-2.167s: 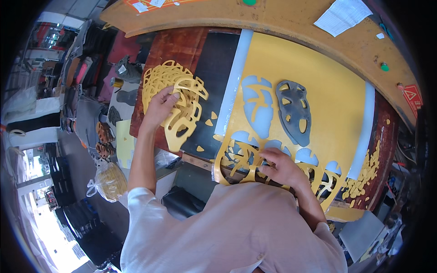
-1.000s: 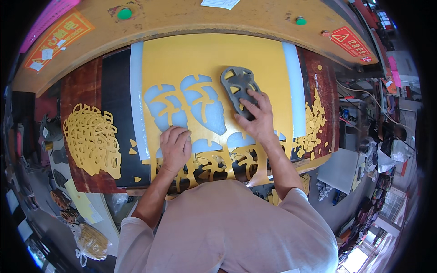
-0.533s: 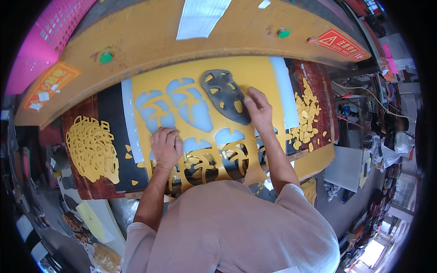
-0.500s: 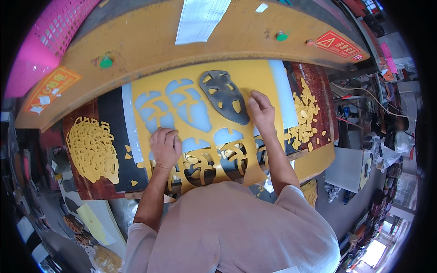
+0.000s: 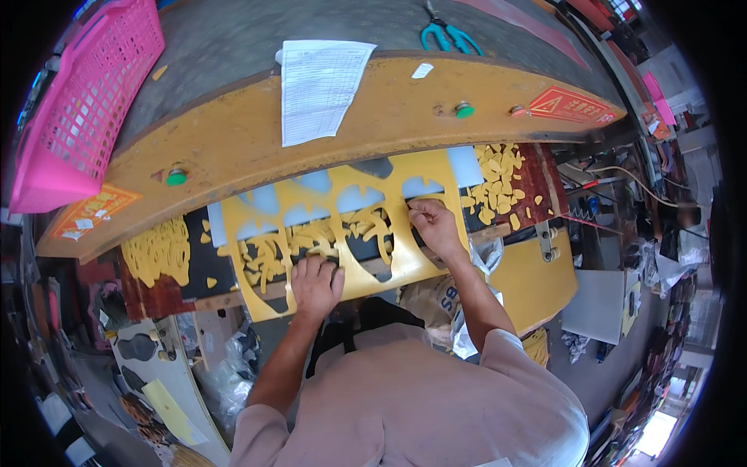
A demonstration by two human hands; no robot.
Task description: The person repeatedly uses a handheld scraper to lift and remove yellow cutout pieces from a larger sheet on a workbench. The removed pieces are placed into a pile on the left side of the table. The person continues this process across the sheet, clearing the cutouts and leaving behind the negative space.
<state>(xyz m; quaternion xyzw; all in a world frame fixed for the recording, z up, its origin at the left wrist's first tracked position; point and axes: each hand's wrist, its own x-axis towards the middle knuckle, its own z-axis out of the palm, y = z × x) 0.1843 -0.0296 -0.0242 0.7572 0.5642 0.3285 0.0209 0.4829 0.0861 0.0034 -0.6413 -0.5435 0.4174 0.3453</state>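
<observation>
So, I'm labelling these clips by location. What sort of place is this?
Probably a workshop or small factory cutting sheet material: a yellow sheet with shaped holes, a heap of yellow cut pieces, and a heavy machine beam with green buttons.

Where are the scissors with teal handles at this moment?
In the head view, the scissors lie at the top, right of centre, on the grey surface behind the yellow-brown beam, beyond the small white scrap.
</observation>
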